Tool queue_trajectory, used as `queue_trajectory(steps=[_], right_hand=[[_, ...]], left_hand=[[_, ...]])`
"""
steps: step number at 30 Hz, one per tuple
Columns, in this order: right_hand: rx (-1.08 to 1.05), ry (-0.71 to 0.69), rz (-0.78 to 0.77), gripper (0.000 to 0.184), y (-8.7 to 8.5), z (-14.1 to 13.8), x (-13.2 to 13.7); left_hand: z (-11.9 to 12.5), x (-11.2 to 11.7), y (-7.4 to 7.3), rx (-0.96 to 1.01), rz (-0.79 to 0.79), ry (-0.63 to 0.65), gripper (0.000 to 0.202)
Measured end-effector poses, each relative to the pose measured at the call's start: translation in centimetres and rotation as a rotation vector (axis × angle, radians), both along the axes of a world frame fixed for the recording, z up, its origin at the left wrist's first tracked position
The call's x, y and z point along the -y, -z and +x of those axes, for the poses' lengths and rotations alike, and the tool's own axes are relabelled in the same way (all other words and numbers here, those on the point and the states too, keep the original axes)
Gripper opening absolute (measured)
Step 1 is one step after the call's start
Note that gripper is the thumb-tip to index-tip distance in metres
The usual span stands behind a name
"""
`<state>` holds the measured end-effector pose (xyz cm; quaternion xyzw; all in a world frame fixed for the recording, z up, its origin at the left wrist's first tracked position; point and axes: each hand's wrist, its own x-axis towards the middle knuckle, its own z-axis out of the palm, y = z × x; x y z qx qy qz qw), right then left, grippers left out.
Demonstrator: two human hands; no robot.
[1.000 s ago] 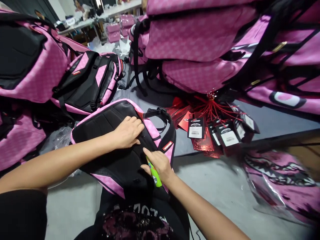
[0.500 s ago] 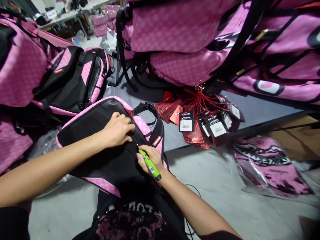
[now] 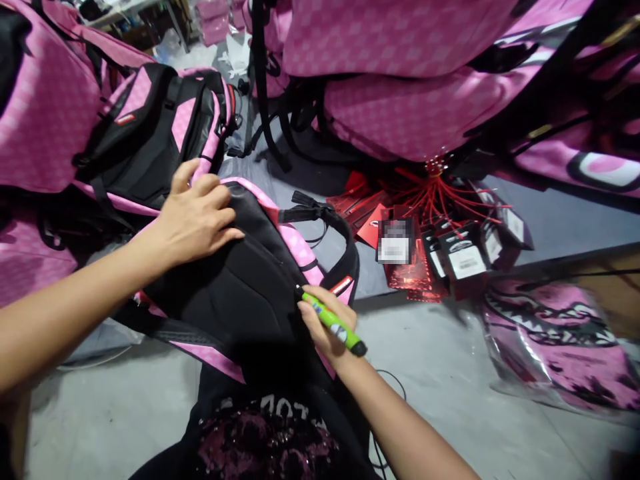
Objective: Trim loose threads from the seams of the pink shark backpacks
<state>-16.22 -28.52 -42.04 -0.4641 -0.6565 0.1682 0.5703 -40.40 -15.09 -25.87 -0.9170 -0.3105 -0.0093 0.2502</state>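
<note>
A black and pink backpack (image 3: 240, 287) lies back panel up across my lap and the table edge. My left hand (image 3: 203, 217) is on its upper left edge, fingers curled over the pink trim and thumb on the black panel. In my right hand (image 3: 325, 320) is a bright green pen (image 3: 330, 323) with a black end, its tip pointing up-left at the black panel near the strap side. Whether the tip touches the fabric I cannot tell. One shoulder strap (image 3: 350, 253) with a red label loops out on the right.
Red and black hang tags (image 3: 463, 257) on red cords lie in a bunch on the grey table (image 3: 565, 227). Pink backpacks (image 3: 400, 40) are stacked behind, and another backpack (image 3: 165, 133) lies at the left. A bagged pink item (image 3: 565, 340) rests low on the right.
My left hand has shifted from the middle of the black panel to the bag's upper left edge. The right hand keeps the pen, now lower along the strap side. The view has shifted.
</note>
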Motion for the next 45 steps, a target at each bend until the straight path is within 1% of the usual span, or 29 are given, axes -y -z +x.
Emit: queue_trajectory(steps=[1, 3, 5, 7, 8, 12, 15, 19, 24, 30, 37, 45], right_hand=[[-0.07, 0.011, -0.088, 0.019, -0.6, -0.3, -0.4], [-0.208, 0.023, -0.235, 0.02, -1.6, -1.1, -1.5], [-0.314, 0.057, -0.282, 0.022, -2.3, -2.1, -2.7], [-0.351, 0.112, -0.259, 0.022, -2.6, -2.6, -3.6], [-0.336, 0.14, -0.236, 0.023, -2.6, -2.8, -3.9], [-0.212, 0.226, -0.152, 0.025, -2.3, -2.5, -3.9], [-0.17, 0.247, -0.132, 0.024, -2.3, -2.4, -3.6], [-0.098, 0.197, -0.134, 0.02, -2.5, -2.5, -3.7], [-0.062, 0.249, -0.15, 0.023, -3.0, -2.7, -3.8], [-0.003, 0.257, -0.148, 0.024, -3.7, -2.7, -4.2], [0.032, 0.239, -0.247, 0.027, -3.9, -2.3, -4.7], [-0.021, 0.205, -0.325, 0.028, -4.8, -2.5, -4.9]], left_hand=[[0.8, 0.8, 0.6, 0.002, -0.051, 0.009, 0.047], [3.0, 2.5, 2.3, 0.023, -0.176, -0.009, 0.041], [4.8, 4.2, 4.1, 0.082, -0.245, -0.073, 0.036], [5.6, 5.4, 5.4, 0.182, -0.249, -0.119, 0.028], [5.7, 5.9, 5.9, 0.241, -0.24, -0.114, 0.025], [4.8, 7.0, 7.2, 0.423, -0.171, -0.018, 0.007], [4.6, 7.2, 7.9, 0.467, -0.136, -0.008, 0.01], [4.8, 7.0, 8.5, 0.488, -0.141, 0.004, 0.012], [4.8, 7.1, 8.8, 0.508, -0.131, 0.007, 0.012], [4.8, 7.1, 9.0, 0.515, -0.091, 0.007, 0.011], [4.8, 7.0, 8.9, 0.475, -0.053, 0.005, 0.013], [4.6, 6.9, 9.1, 0.456, -0.095, -0.007, 0.017]])
